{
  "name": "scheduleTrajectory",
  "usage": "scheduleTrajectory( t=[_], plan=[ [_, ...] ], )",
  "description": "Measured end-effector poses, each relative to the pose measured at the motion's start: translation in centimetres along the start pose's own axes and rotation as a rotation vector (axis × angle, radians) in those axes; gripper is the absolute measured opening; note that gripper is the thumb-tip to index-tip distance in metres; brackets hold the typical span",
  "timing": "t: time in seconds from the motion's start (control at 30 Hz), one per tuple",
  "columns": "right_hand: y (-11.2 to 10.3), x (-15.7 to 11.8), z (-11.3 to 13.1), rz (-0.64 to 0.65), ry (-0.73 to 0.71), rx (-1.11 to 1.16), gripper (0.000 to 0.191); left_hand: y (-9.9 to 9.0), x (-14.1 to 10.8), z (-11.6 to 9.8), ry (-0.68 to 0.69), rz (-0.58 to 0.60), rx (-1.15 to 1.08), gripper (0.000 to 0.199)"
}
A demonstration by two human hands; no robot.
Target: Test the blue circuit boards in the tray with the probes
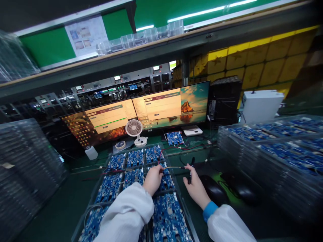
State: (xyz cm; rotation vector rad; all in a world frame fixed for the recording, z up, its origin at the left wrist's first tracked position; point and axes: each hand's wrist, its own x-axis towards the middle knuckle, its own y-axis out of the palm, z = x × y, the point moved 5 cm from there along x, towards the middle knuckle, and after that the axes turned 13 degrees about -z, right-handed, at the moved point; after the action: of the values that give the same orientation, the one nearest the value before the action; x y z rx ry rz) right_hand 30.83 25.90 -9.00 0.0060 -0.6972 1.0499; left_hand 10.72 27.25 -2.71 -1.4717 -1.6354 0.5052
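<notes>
"Lead, thin and yellowish: where is it located, and by what is it held?"

"It is stretched in a slight arch between the left hand and the right hand, across the edge of a clear tray. One end is pinched by the left hand, whose thumb and fingers are brought together above the tray; the other, dark-tipped end is met at the fingertips of the right hand."

"Is anything else carried there?"

"A black pen-like tool is clasped by the right hand. Whether the dark tip is gripped as well, or merely touched, cannot be told."

"How may the lead be expected to handle?"

"It is judged light, pliant and easily kinked. It is best held by its firmer end pieces, so that the joint between wire and tip is not strained."

"And the parts beneath?"

"Blue circuit boards are seated in the tray's compartments, on the counter. They are judged light, stiff and fragile on their component faces; they are best taken by the edges."

"What is shown beside the right hand?"

"A black mouse is seen near the wrist, around which a blue band is worn."
</notes>
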Motion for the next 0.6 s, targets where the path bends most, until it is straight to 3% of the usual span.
scheduleTrajectory(
  t=[0.23, 0.4, 0.47, 0.6],
  plan=[
    [-0.7, -0.1, 2.3, 0.025, -0.108, -0.096, 0.039, 0.3, -0.3, 0.3, -0.001, 0.022, 0.049, 0.018],
    [-0.9, -1.1, 5.7, 0.173, -0.27, -0.104, 0.027, 0.4, -0.5, 0.2, -0.013, 0.022, 0.042, 0.019],
    [-0.8, -1.7, 6.8, 0.259, -0.345, -0.087, 0.026, 0.2, -0.6, 0.3, -0.006, 0.021, 0.018, 0.028],
    [-0.5, -2.6, 8.2, 0.424, -0.475, -0.059, 0.029, -1.3, -1.0, 0.8, -0.022, -0.043, -0.119, 0.065]
  ],
)
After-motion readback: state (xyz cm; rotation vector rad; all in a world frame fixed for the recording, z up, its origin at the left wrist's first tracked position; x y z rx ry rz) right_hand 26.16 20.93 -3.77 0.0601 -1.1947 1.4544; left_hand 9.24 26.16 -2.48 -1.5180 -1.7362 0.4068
